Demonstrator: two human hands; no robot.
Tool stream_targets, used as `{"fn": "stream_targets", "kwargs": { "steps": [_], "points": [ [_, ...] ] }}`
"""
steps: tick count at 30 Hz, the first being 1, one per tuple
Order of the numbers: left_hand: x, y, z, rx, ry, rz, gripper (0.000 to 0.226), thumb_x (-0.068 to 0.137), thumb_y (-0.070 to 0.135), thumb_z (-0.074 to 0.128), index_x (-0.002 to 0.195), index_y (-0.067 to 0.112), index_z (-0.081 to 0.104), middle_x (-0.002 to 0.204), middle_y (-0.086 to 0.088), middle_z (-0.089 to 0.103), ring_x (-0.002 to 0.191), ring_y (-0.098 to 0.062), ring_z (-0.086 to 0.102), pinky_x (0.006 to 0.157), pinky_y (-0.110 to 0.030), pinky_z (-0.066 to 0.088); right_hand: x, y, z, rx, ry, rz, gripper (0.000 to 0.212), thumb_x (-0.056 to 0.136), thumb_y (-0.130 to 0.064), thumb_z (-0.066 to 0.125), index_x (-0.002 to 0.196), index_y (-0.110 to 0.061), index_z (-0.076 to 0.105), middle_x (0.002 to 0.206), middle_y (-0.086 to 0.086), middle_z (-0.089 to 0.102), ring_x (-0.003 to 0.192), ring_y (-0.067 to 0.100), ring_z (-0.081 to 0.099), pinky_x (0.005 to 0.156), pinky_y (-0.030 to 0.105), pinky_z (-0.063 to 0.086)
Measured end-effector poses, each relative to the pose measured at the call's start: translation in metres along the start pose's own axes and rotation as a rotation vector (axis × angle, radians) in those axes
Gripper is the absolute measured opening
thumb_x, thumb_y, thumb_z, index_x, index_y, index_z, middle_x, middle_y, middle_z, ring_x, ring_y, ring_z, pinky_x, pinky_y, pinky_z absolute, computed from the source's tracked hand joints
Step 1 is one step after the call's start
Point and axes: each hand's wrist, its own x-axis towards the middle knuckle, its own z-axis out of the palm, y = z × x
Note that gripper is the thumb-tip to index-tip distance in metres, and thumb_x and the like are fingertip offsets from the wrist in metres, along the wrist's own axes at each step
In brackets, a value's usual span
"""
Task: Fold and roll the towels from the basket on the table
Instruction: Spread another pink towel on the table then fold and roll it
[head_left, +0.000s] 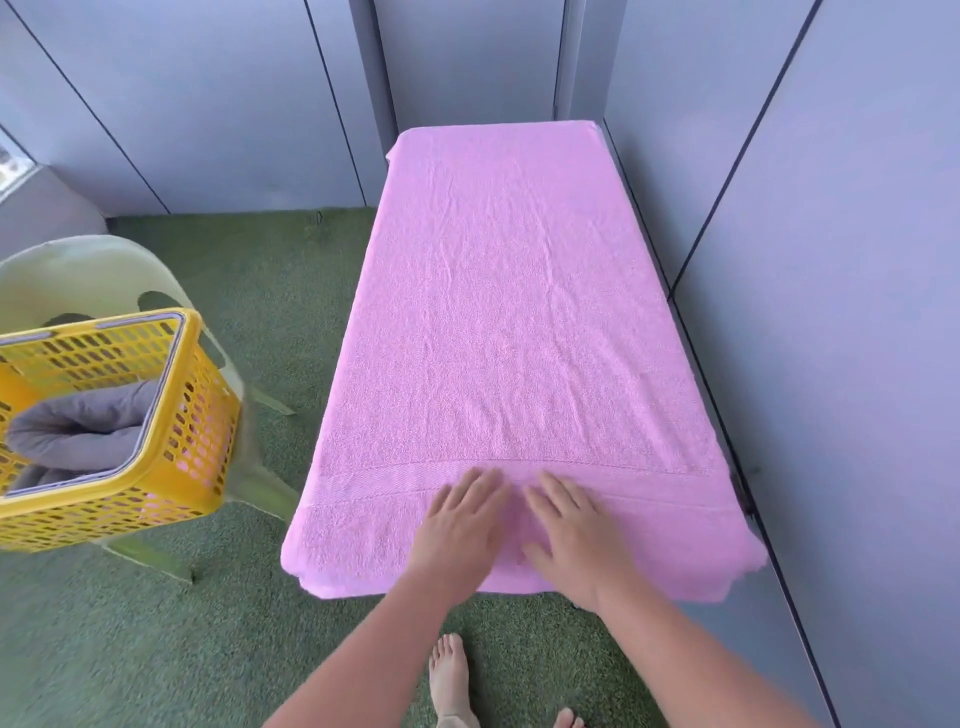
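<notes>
A large pink towel (514, 322) lies spread flat over the whole narrow table, its near edge hanging over the front. My left hand (462, 525) and my right hand (571, 535) rest palm-down side by side on the towel's near end, fingers spread, just below its woven border stripe. Neither hand holds anything. To the left, a yellow perforated basket (176, 441) holds a folded grey towel (78, 421).
The basket sits on a pale green plastic chair (83, 275) left of the table. Grey panel walls (810, 260) close in behind and along the table's right side. Green artificial turf (270, 312) covers the floor. My bare feet (449, 680) stand below the table's front edge.
</notes>
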Motion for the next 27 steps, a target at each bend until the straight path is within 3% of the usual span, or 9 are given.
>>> {"fn": "stream_targets", "kwargs": {
  "steps": [2, 4, 7, 10, 12, 17, 19, 22, 27],
  "points": [
    [-0.02, -0.041, 0.003, 0.016, 0.03, 0.007, 0.056, 0.103, 0.048, 0.018, 0.158, 0.043, 0.01, 0.167, 0.016, 0.0, 0.154, -0.011, -0.011, 0.125, -0.046, 0.006, -0.018, 0.03, 0.003, -0.004, 0.009, 0.055, 0.07, 0.096, -0.062, 0.026, 0.156, -0.029, 0.02, 0.166, -0.002, 0.003, 0.152, 0.018, -0.001, 0.123, 0.039, 0.0],
    [-0.049, -0.088, 0.003, 0.034, 0.047, -0.049, 0.055, 0.102, 0.055, 0.018, 0.156, 0.049, 0.01, 0.167, 0.018, 0.0, 0.154, -0.01, -0.006, 0.124, -0.043, 0.005, -0.046, 0.073, 0.004, 0.014, 0.018, 0.183, 0.068, 0.096, -0.065, 0.023, 0.155, -0.032, 0.026, 0.165, -0.006, 0.005, 0.151, 0.014, 0.001, 0.122, 0.039, 0.008],
    [-0.104, -0.151, -0.006, 0.011, 0.064, -0.189, 0.057, 0.1, 0.064, 0.018, 0.155, 0.049, 0.023, 0.165, 0.02, 0.013, 0.153, -0.011, 0.015, 0.121, -0.036, 0.013, -0.095, 0.124, -0.005, 0.032, -0.016, 0.371, 0.075, 0.092, -0.072, 0.018, 0.145, -0.027, 0.047, 0.16, -0.004, 0.027, 0.145, 0.02, 0.029, 0.113, 0.048, 0.032],
    [-0.111, -0.174, -0.018, -0.01, 0.076, -0.251, 0.061, 0.1, 0.064, 0.013, 0.153, 0.042, 0.034, 0.163, 0.02, 0.021, 0.151, -0.014, 0.026, 0.12, -0.036, 0.015, -0.095, 0.133, -0.018, 0.029, -0.008, 0.426, 0.084, 0.09, -0.076, 0.012, 0.139, -0.021, 0.055, 0.153, -0.001, 0.04, 0.139, 0.022, 0.037, 0.109, 0.051, 0.036],
    [-0.072, -0.158, -0.025, -0.017, 0.125, -0.2, 0.063, 0.101, 0.061, 0.011, 0.154, 0.035, 0.035, 0.163, 0.014, 0.026, 0.152, -0.014, 0.022, 0.121, -0.038, 0.014, -0.055, 0.11, -0.027, 0.04, 0.073, 0.369, 0.084, 0.091, -0.074, 0.012, 0.144, -0.02, 0.048, 0.156, 0.001, 0.035, 0.143, 0.023, 0.032, 0.113, 0.047, 0.033],
    [0.063, -0.067, -0.035, -0.059, 0.102, 0.017, 0.056, 0.106, 0.047, 0.021, 0.16, 0.034, 0.013, 0.166, 0.015, -0.005, 0.154, -0.011, -0.011, 0.123, -0.036, -0.008, 0.08, 0.009, -0.031, 0.119, 0.036, 0.132, 0.071, 0.095, -0.06, 0.028, 0.157, -0.028, 0.014, 0.165, -0.005, -0.001, 0.152, 0.016, 0.0, 0.123, 0.039, 0.011],
    [0.088, -0.056, -0.031, -0.036, 0.035, 0.045, 0.056, 0.106, 0.045, 0.024, 0.159, 0.036, 0.011, 0.166, 0.017, -0.005, 0.154, -0.01, -0.012, 0.125, -0.04, -0.004, 0.11, -0.009, -0.023, 0.117, 0.024, 0.11, 0.069, 0.094, -0.055, 0.037, 0.155, -0.028, 0.022, 0.165, -0.004, 0.006, 0.152, 0.019, 0.006, 0.122, 0.044, 0.016],
    [0.091, -0.098, -0.027, 0.009, 0.047, 0.06, 0.053, 0.104, 0.049, 0.035, 0.155, 0.041, 0.026, 0.166, 0.015, 0.015, 0.155, -0.014, 0.007, 0.123, -0.047, 0.008, 0.107, 0.024, -0.015, 0.028, 0.031, 0.11, 0.063, 0.091, -0.056, 0.036, 0.148, -0.029, 0.04, 0.161, 0.001, 0.026, 0.149, 0.022, 0.021, 0.119, 0.042, 0.018],
    [0.04, -0.213, -0.052, 0.065, 0.024, -0.13, 0.057, 0.097, 0.065, 0.027, 0.151, 0.048, 0.03, 0.163, 0.016, 0.025, 0.152, -0.014, 0.019, 0.121, -0.047, 0.022, 0.017, 0.135, -0.025, -0.007, 0.021, 0.421, 0.07, 0.091, -0.065, 0.023, 0.148, -0.028, 0.041, 0.16, 0.0, 0.028, 0.147, 0.022, 0.024, 0.115, 0.045, 0.029]
  ]
}}
